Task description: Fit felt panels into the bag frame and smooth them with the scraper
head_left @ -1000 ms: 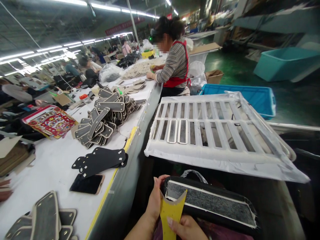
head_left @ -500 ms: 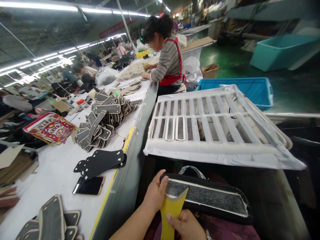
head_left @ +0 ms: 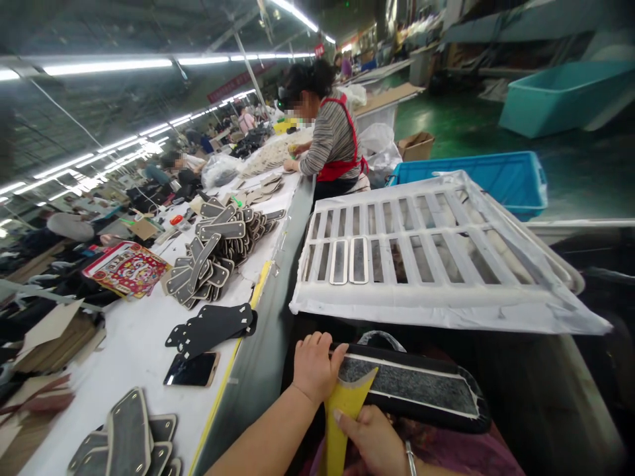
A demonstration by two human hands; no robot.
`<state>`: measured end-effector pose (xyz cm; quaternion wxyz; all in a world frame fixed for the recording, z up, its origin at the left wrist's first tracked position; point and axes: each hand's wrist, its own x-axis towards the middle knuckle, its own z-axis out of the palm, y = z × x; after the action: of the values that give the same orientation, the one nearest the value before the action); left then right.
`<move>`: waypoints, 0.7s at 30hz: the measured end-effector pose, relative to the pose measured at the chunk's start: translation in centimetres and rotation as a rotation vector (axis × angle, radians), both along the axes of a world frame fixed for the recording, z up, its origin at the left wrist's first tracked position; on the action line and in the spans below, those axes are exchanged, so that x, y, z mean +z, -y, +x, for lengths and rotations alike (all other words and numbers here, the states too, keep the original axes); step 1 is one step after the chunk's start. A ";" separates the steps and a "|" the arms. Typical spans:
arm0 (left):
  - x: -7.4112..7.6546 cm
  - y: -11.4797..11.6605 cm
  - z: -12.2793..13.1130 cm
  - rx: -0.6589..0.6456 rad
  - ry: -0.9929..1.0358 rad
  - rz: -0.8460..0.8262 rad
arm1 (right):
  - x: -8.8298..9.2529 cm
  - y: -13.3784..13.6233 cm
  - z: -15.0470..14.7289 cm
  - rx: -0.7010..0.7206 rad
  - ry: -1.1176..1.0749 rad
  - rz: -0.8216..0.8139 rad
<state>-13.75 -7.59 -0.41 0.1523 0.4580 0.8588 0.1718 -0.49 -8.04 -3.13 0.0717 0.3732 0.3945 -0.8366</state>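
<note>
Head view shows the left hand (head_left: 315, 367) gripping the left end of a black-rimmed grey panel (head_left: 417, 389) near the white slatted frame (head_left: 377, 312), the right hand (head_left: 373, 437) holding a yellow notched piece (head_left: 341, 400) over it.

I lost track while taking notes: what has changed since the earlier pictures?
The left hand has turned upward over the left end of the black piece, knuckles now showing. Nothing was visibly released. The right hand still holds the yellow scraper; the two framed strips stay on the rack.
</note>
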 end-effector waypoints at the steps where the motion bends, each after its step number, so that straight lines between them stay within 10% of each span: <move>1: -0.1 0.1 -0.1 0.004 0.063 0.026 | 0.0 0.1 0.2 -0.021 0.005 0.000; 12: -2.1 7.7 -2.9 0.282 1.150 0.381 | 3.7 -4.3 7.6 -0.287 -0.175 0.266; 21: -3.4 8.4 0.2 0.155 1.049 0.519 | 3.3 -5.7 7.4 -0.517 -0.142 0.135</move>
<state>-13.57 -15.99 -3.77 0.4267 0.2700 0.6294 0.5907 6.86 -2.34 0.13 -0.1973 0.4058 0.3451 -0.8230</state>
